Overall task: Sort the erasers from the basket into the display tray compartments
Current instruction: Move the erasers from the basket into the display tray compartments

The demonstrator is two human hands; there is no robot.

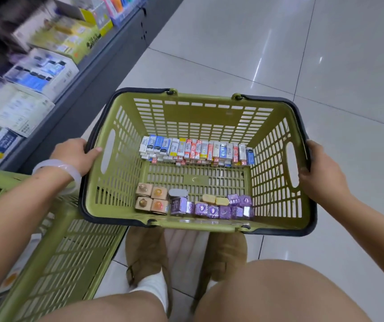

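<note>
At nine o'clock the left hand [76, 152] grips the left rim of the green basket [209, 117], thumb hooked over the edge. The basket sits at centre, held above the tiled floor [326, 54], its long axis running nine to three. Inside, a row of boxed erasers [195, 149] lines the twelve o'clock wall, the row also lying nine to three. Along the six o'clock wall lie tan eraser boxes [150, 201], then purple ones [221, 209]. At three o'clock the right hand [321, 173] clasps the right rim.
</note>
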